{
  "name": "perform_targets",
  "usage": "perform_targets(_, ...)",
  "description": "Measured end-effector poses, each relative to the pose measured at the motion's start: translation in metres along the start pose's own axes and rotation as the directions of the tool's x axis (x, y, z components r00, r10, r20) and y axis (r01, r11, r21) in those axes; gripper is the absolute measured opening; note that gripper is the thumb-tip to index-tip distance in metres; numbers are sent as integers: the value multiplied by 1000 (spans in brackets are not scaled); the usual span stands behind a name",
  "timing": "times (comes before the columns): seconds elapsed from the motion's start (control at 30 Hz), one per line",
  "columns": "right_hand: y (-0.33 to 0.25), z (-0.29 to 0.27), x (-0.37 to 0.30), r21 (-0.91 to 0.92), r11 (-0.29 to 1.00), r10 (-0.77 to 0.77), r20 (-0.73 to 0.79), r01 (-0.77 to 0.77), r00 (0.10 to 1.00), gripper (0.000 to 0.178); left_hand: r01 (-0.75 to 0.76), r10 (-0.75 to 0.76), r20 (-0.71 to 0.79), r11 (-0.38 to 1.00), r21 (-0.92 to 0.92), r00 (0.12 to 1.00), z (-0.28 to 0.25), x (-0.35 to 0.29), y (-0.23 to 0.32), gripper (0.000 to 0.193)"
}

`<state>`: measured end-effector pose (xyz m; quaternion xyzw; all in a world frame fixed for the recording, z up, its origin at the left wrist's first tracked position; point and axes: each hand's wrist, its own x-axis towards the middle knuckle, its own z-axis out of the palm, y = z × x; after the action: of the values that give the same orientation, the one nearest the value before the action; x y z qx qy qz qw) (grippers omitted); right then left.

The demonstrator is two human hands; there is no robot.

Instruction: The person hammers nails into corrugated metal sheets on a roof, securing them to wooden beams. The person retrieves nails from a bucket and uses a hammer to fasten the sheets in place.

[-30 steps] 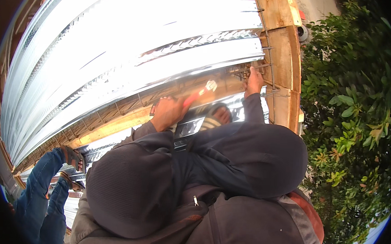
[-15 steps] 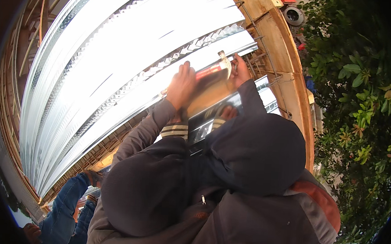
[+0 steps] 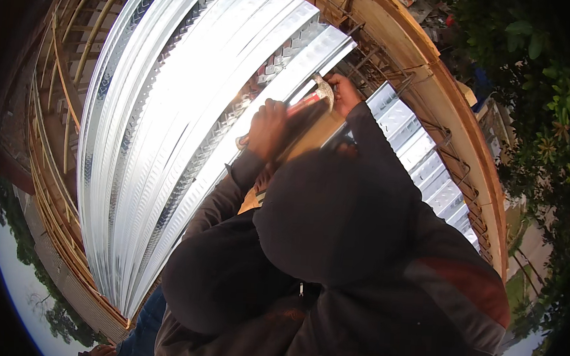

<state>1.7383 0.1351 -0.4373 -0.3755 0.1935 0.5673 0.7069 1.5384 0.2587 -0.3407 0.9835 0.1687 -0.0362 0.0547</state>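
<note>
My left hand [image 3: 266, 128] is closed around the handle of a claw hammer [image 3: 304, 103] with a red grip; the handle's end shows below my fist. The hammer lies slantwise above the long edge of a ribbed, shiny metal deck sheet [image 3: 278, 94], its metal head toward my right hand. Right beside that head, my right hand [image 3: 344, 94] has its fingers bent and pressed together. Whatever they pinch is too small to make out. My dark-clothed knees hide what lies below my wrists.
More metal decking [image 3: 423, 154] lies at right, beyond a gap with rebar [image 3: 371, 56]. A curved wooden form board [image 3: 430, 50] borders the deck, with foliage [image 3: 538, 95] outside it. Another person's jeans [image 3: 144, 319] and hand [image 3: 101, 353] show at lower left.
The view has tilted, so more of the right-hand decking shows and the other person is mostly out of view. Both hands keep their hold, the hammer head still beside my right fingers.
</note>
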Motion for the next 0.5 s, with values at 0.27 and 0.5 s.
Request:
perform_targets(0.27,2,1,78,221,974,70,-64,-55,995,24,-30,31,17,999,-37,999,12,0,-8,54)
perform_targets(0.5,11,-14,61,21,984,175,-55,-174,983,43,84,-56,172,983,-163,984,-15,12,13,65)
